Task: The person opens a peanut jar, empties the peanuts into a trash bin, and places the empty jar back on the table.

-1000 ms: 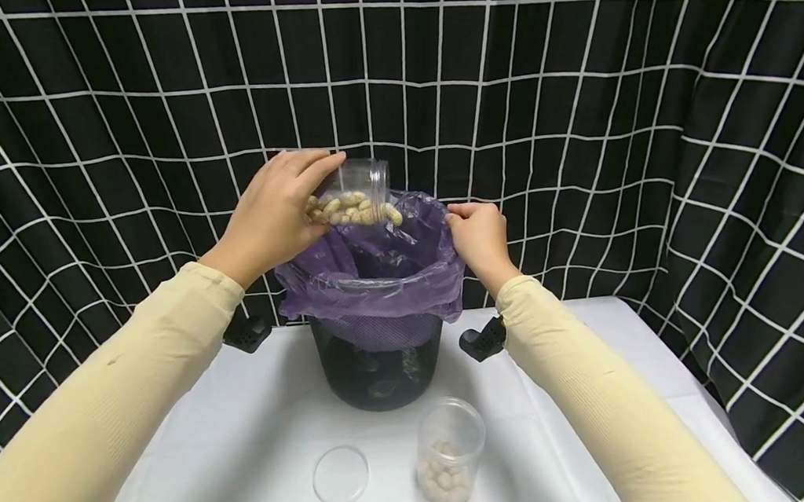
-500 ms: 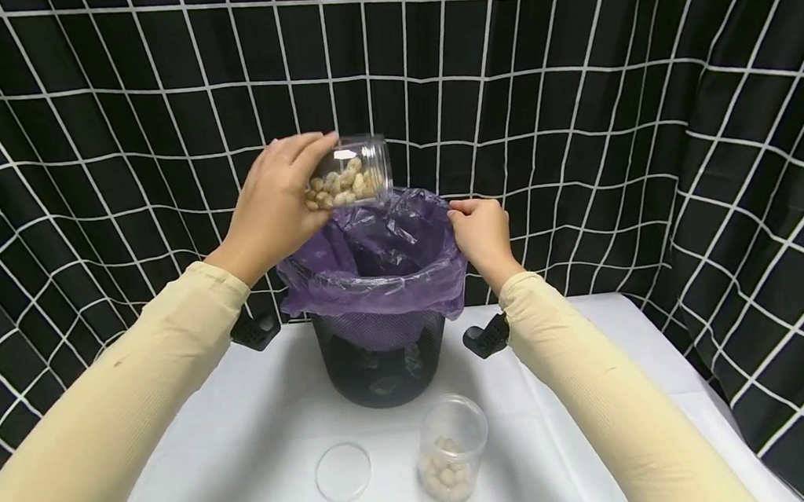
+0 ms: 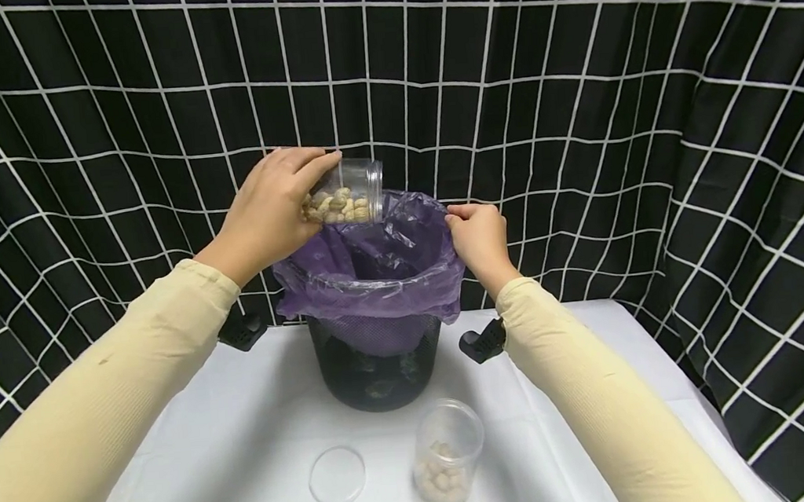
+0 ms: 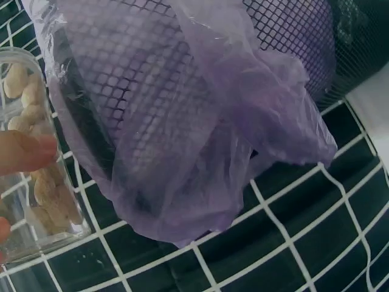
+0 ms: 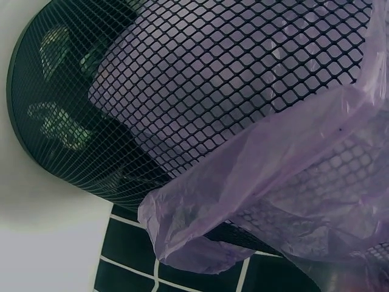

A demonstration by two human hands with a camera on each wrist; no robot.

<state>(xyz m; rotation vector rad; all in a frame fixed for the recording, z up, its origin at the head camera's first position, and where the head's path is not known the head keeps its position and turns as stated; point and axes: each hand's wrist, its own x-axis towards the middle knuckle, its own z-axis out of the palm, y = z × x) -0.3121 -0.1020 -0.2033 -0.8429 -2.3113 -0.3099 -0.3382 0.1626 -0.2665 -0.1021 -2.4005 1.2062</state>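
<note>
My left hand [image 3: 272,207] grips a clear jar of peanuts [image 3: 345,194], held on its side with its mouth over the far left rim of a black mesh bin [image 3: 376,371]. A purple bag [image 3: 375,273] lines the bin. In the left wrist view the jar of peanuts [image 4: 33,152] shows at the left with a fingertip [image 4: 27,151] on it, next to the purple bag [image 4: 200,128]. My right hand [image 3: 480,237] pinches the bag's edge at the bin's right rim. The right wrist view shows only the mesh bin [image 5: 200,91] and the purple bag [image 5: 285,201].
A second open clear jar [image 3: 448,452] with some peanuts stands on the white table [image 3: 234,453] in front of the bin. A round clear lid [image 3: 338,477] lies to its left. A black curtain with a white grid [image 3: 574,95] hangs behind and to the right.
The jar was tipped with peanuts spilling at its mouth, then rose and levelled. It has now come back down to the bag's rim. The right hand kept its hold.
</note>
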